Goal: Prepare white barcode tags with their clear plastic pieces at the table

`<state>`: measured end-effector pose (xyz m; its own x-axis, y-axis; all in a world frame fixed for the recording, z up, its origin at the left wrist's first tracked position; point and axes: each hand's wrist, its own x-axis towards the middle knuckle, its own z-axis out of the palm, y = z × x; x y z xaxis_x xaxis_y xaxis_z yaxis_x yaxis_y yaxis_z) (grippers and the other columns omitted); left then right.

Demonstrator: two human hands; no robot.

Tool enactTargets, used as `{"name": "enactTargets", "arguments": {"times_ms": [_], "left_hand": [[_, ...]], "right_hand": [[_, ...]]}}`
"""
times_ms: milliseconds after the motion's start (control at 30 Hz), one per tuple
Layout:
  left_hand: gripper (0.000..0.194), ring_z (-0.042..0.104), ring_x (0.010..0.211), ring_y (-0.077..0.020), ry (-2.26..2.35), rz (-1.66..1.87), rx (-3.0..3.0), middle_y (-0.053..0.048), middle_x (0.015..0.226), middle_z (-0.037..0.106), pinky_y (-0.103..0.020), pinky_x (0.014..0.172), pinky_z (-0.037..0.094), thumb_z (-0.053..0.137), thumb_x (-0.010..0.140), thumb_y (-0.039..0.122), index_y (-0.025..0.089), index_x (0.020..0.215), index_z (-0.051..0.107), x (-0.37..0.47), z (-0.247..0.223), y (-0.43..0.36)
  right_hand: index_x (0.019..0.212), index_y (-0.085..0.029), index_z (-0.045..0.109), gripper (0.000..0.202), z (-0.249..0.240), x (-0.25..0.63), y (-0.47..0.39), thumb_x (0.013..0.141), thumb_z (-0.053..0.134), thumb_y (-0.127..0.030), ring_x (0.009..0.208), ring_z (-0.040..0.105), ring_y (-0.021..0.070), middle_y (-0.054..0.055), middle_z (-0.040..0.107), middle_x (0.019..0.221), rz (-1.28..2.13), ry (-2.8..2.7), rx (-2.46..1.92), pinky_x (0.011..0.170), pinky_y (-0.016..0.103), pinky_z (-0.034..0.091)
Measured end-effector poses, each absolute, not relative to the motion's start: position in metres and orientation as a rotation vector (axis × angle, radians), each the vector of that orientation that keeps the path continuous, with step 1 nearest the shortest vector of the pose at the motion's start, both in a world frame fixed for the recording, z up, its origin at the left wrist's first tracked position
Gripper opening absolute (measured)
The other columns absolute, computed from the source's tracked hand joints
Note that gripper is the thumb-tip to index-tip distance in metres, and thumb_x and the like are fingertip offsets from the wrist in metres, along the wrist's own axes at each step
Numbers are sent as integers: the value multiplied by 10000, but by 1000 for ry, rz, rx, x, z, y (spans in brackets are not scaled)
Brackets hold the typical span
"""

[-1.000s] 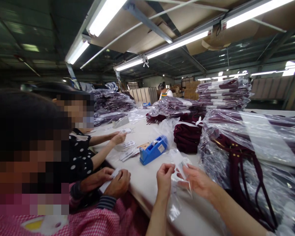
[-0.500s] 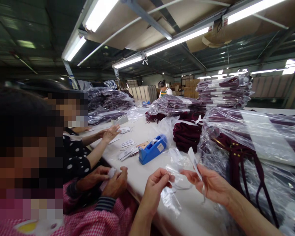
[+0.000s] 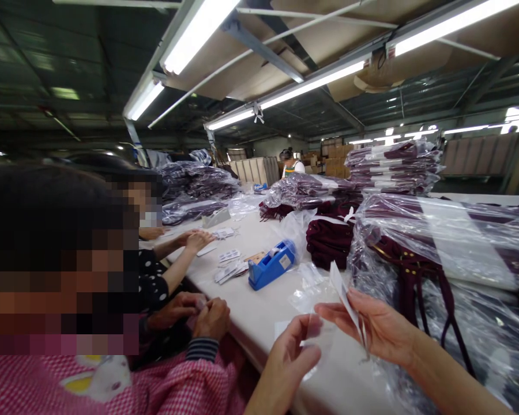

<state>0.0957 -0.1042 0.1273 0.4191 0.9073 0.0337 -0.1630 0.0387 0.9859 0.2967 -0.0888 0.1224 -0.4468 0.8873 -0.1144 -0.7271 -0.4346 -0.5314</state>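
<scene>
My right hand (image 3: 383,328) is closed on white paper tags (image 3: 342,291), which stand upright between thumb and fingers; a thin string loop hangs beneath them. To its left, my left hand (image 3: 292,357) has its thumb and fingers apart, slightly blurred, with its fingertips close to those of my right hand. Some clear film shows behind the left thumb, and I cannot make out whether the hand touches it. A white piece (image 3: 281,328) lies on the table beside the left fingers. Beyond my hands, a clear plastic bag (image 3: 305,294) rests on the table.
A blue tape dispenser (image 3: 271,265) stands ahead, next to loose printed tags (image 3: 229,268). Maroon garments in clear bags (image 3: 471,230) are piled at right, with a folded maroon garment (image 3: 328,239) beside them. Co-workers sit close on my left, one co-worker's hands (image 3: 211,317) near the table edge.
My left fingers have gone from a pinch to spread apart, and the hand has moved right toward my right hand. The view has shifted slightly; the right hand still holds the tags.
</scene>
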Motion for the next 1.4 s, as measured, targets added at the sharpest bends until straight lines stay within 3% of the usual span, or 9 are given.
{"name": "enactTargets", "arguments": {"times_ms": [100,200,300,467,600,700,1133,1400], "left_hand": [[311,598,941,-243,822,1055,1260,-66,981,699,-306,862,434,700,696,358,212,970,706,108,131,-109],[217,593,752,-200,964,1071,1305,-52,756,713,-268,734,437,690,710,376,181,788,747,115,122,-110],[219,548,614,-159,1056,1107,1270,-55,660,711,-247,622,412,705,689,381,166,662,736,114,116,-113],[231,520,486,-122,1055,1068,1022,-64,603,714,-224,502,368,795,568,353,157,554,672,109,121,-128],[217,564,516,-140,1016,1025,1011,-65,575,709,-237,537,399,821,525,331,159,549,692,107,126,-139],[192,594,561,-169,1003,996,1094,-78,591,716,-266,580,430,805,552,338,163,560,726,105,130,-144],[137,590,577,-182,1015,974,1193,-65,592,715,-284,602,447,786,574,333,199,593,766,103,138,-150],[180,600,566,-158,976,982,1064,-70,619,725,-234,529,414,822,542,313,159,573,733,104,132,-149]], "right_hand": [[967,-101,653,193,127,293,-97,797,702,-177,1081,629,275,183,701,1074,1972,-620,-482,871,313,537],[995,-111,657,233,131,293,-103,794,710,-215,1074,633,278,172,696,1088,1955,-701,-524,841,312,545],[1045,-134,657,285,136,300,-106,791,711,-253,1044,647,283,148,694,1089,1889,-817,-613,740,299,565],[1017,-167,686,287,151,324,-110,782,703,-331,782,695,210,83,720,929,1642,-1109,-810,490,203,499],[903,-146,706,258,166,338,-116,796,670,-378,541,610,127,44,703,689,1473,-1392,-962,436,179,431],[786,-148,684,240,174,342,-121,808,651,-385,447,534,91,30,684,623,1429,-1546,-1036,415,169,389],[743,-187,674,122,188,329,-130,806,634,-283,419,500,85,3,657,571,1355,-1688,-1098,392,165,302],[845,-184,668,120,191,329,-131,847,578,-263,479,538,95,-16,607,564,1292,-1883,-1178,408,153,329]]}}
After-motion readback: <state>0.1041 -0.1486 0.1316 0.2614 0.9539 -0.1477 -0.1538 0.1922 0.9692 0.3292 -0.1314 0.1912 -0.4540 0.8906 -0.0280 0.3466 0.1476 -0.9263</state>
